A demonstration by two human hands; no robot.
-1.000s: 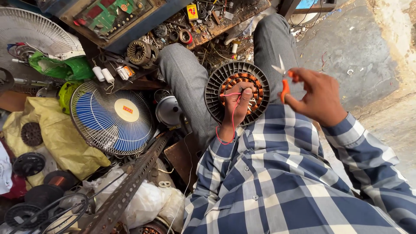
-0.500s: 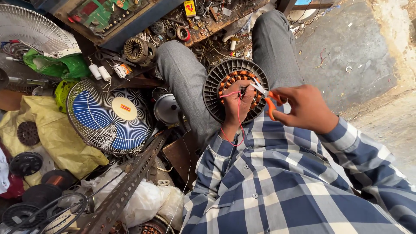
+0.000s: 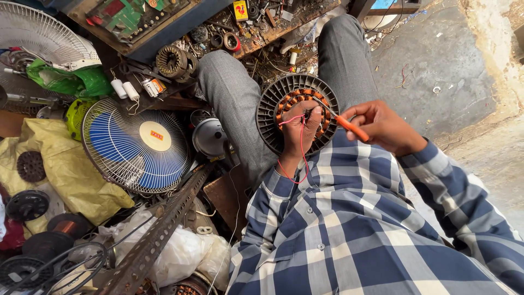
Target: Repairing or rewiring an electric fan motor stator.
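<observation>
So the left hand (image 3: 299, 128) pinches a red wire (image 3: 302, 150) on the fan motor stator (image 3: 284, 95) while the right hand's (image 3: 382, 127) fingers grip orange-handled scissors (image 3: 341, 120), looks like trimming comes next, needing a steady snip

Motor (image 3: 284, 98): round, dark, finned rim, copper coils ringed inside; propped on the lap, face tilted up.
Scissors (image 3: 343, 123): orange-handled, metal blades pointed into the coils, held slantwise.
Wire (image 3: 299, 155): thin, red, looped from the coils down past the wrist.
</observation>
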